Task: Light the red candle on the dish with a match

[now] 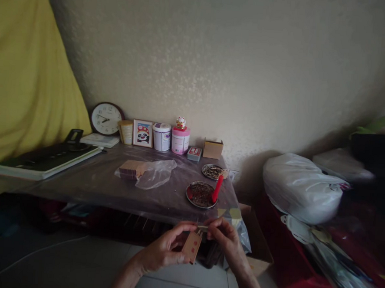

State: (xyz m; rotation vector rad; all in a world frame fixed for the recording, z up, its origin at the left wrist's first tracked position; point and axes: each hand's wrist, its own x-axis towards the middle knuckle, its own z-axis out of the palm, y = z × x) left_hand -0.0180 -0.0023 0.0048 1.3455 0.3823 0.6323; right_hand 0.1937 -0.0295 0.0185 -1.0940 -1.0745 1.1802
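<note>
My left hand [171, 245] grips a small cardboard matchbox [193, 244] with red marks, held tilted in front of the table edge. Thin matchsticks poke out at its upper end. Between the fingertips of my right hand [225, 237] is a pale matchstick [203, 227], lying level just above the box. Its left end reaches my left index finger. Beyond my hands, a red candle [217, 189] leans slightly on the right side of a round metal plate [204, 207] that holds dark bits. Behind it, a second plate [203, 173] carries many thin sticks.
A plastic-covered table [89, 181] spans the middle. On it lie a brown block-shaped pack [132, 169] in clear plastic, tins [162, 138], a card box [194, 153] and an open carton [213, 148]. A clock [106, 118] leans at the wall. White bags [302, 185] sit right.
</note>
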